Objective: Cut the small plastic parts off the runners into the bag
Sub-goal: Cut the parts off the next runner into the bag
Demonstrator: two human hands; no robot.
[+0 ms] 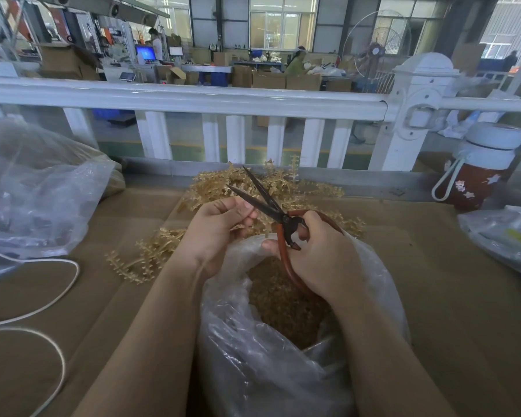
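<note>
My left hand (220, 227) pinches a runner (254, 228) over the bag (283, 341), its length running abt 3–9 o'clock, w/ my right hand (316, 254) curled round scissors (271, 206) at its 3 o'clock (blades apart, tips toward 11).

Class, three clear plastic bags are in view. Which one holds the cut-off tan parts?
The open bag nearest the person, directly under both hands, shows loose tan parts inside. The far-left bag and far-right bag show none.
</note>
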